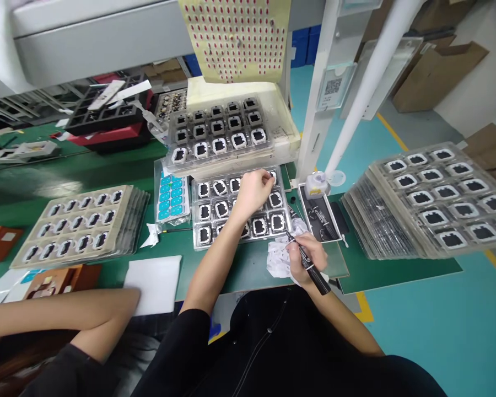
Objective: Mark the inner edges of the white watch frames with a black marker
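A clear tray [253, 237] of white-rimmed parts with black centres lies on the green table in front of me. My left hand [255, 191] is over its upper right part, thumb and fingertips pinched at the white-rimmed part [273, 176] in the top right pocket. Whether that part is lifted cannot be seen. To the right of the tray my right hand [308, 257] holds a black marker [314, 273], its tip pointing up and left. Crumpled white tissue [278, 259] lies beneath and beside this hand.
Stacked trays stand behind [219, 160], at the left [126, 237] and at the right [367, 215]. A box [334, 234] with a white bottle [316, 184] is right of the tray. A blue-green sticker sheet [171, 198] lies left of it. A co-worker's arm [107, 309] rests at the lower left.
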A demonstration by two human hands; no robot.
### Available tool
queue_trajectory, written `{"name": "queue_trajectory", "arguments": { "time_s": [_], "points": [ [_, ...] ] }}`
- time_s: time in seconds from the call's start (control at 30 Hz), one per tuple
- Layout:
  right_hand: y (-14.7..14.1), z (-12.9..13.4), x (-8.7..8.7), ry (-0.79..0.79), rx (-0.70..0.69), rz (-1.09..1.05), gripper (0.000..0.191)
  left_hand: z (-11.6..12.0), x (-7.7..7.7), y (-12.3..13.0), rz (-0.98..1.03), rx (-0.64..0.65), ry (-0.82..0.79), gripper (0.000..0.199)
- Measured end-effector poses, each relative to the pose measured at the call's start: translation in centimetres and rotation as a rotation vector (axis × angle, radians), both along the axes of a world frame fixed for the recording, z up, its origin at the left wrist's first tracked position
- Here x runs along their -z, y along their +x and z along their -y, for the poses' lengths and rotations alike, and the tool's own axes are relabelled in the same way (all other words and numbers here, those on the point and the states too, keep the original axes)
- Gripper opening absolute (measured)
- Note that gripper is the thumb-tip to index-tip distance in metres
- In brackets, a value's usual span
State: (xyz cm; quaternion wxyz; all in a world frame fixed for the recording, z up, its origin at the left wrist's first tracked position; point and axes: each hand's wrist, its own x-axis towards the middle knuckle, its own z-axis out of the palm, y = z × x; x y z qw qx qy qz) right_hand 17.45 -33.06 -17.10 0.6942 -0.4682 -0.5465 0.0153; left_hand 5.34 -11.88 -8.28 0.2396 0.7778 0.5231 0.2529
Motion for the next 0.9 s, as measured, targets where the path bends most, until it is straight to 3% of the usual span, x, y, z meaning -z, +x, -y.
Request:
{"name": "queue_trajectory", "arguments": {
  "time_s": [0.17,0.27,0.43,0.53,0.63,0.8,0.9],
  "points": [
    [0.0,0.0,0.0,-0.003,0.005,0.003,0.019,1.0,-0.4,-1.1,0.079,0.049,-0.034,0.023],
    [0.2,0.0,0.1,0.007,0.006,-0.004,0.021,2.9,-0.8,-3.1,0.143,0.069,-0.052,0.016],
    [0.6,0.3,0.9,0.011,-0.025,-0.035,0.026,10.3,-0.3,-8.5,0.021,0.018,-0.025,0.015],
    [0.7,0.4,1.2,-0.002,-0.074,-0.055,0.027,15.2,1.6,-11.0,-0.196,-0.052,-0.038,0.009],
    [0.7,0.4,0.9,-0.004,-0.112,-0.045,0.028,18.1,3.8,-12.1,-0.315,-0.081,-0.038,0.017],
    [1.0,0.4,1.1,-0.005,-0.136,-0.006,0.027,18.4,5.9,-12.5,-0.434,-0.2,0.077,0.01],
    [1.2,0.7,1.7,-0.059,-0.089,-0.061,0.021,17.4,6.1,-12.8,-0.485,-0.114,0.159,0.006]
  ]
}}
